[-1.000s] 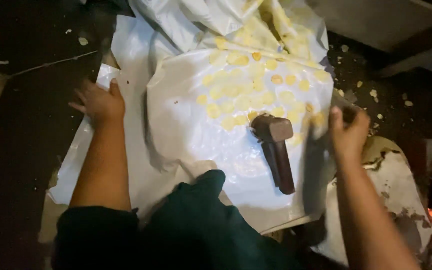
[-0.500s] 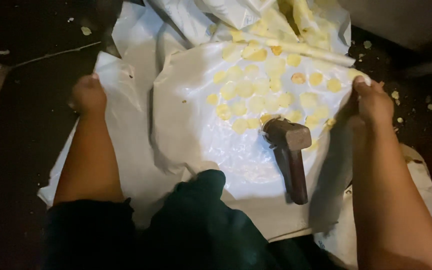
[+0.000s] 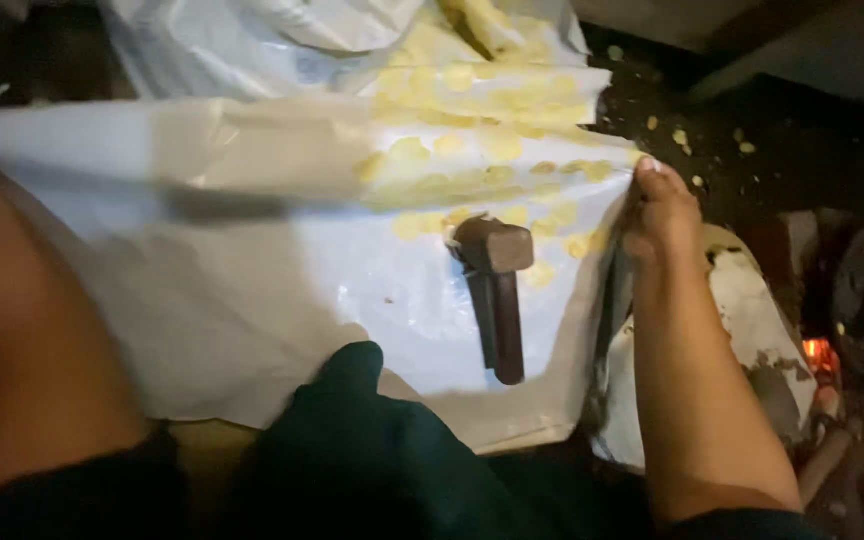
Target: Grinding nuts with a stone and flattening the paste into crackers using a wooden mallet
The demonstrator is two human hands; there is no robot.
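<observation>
While gripped, white sheet (image 3: 282, 270) under hammer (image 3: 497, 290).

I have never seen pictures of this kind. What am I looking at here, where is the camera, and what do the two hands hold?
There is no machine here. A person wears a camera on the head, and it looks down along their own arms, so you see the scene as they see it.

In front of them lies a large white plastic sheet. Many small pale yellow flat pieces are spread over its far part. A dark wooden mallet lies on the sheet, head away from the person.

The right hand grips the sheet's right edge. The left arm reaches to the left, but its hand is outside the picture, so I cannot say what it holds. The dark green cloth at the bottom seems to be the person's clothing. At the far right something glows orange.
</observation>
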